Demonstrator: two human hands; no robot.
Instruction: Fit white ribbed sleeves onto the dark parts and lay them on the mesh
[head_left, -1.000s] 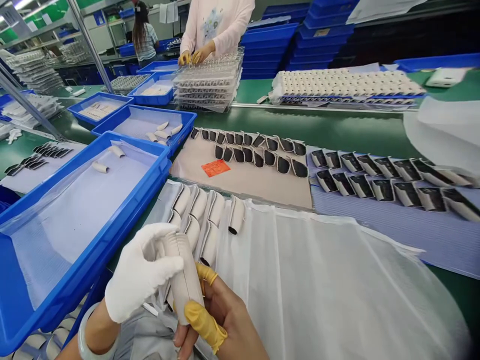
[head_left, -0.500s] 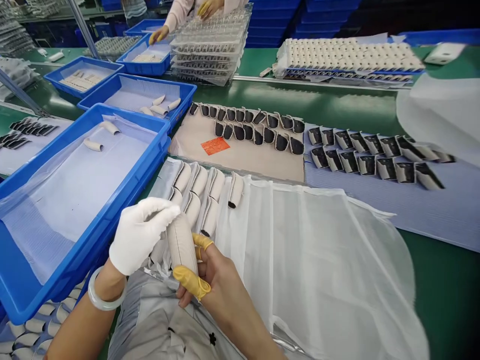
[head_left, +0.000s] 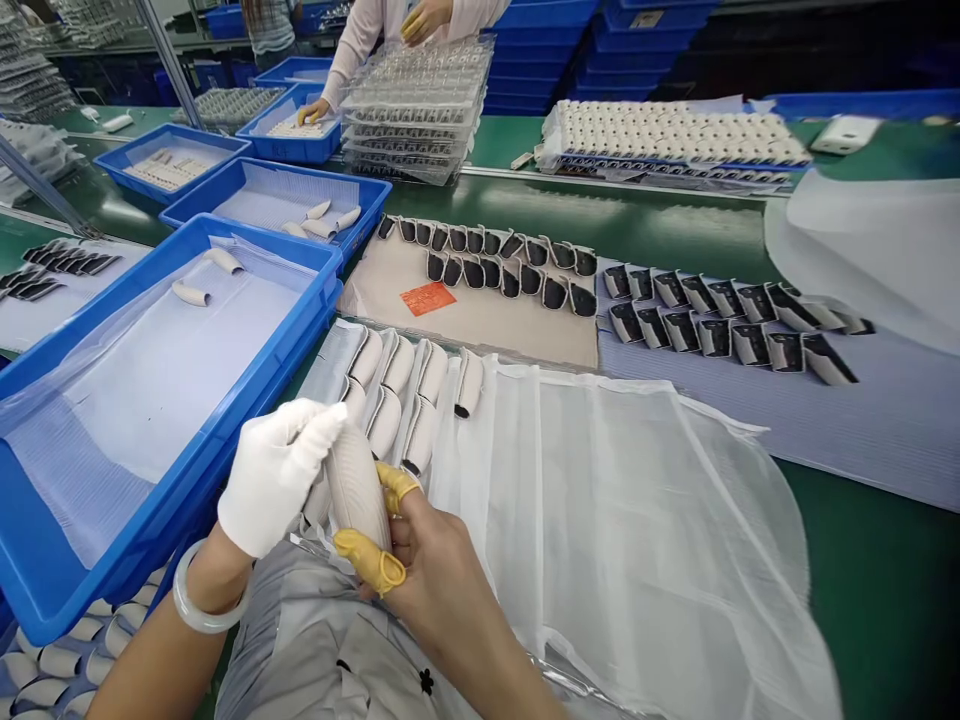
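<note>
A curved beige fabric-covered piece is held up between my two hands, close to my lap. My left hand, in a white glove, pinches its upper end. My right hand grips the lower part, with yellow finger cots on the thumb and a finger. Just beyond, several similar beige pieces lie in the pockets of a translucent white sheet. One more such piece rests in a pocket to their right.
At the left stands a large blue tray holding two beige pieces. Dark-lined shells sit in rows beyond the sheet, near an orange card. Across the bench, a co-worker's hand reaches into a blue bin beside stacked clear trays.
The beige piece has turned in my fingers; the dark line along its face no longer shows. Both hands have shifted slightly left. The co-worker's hand has moved down into the bin.
</note>
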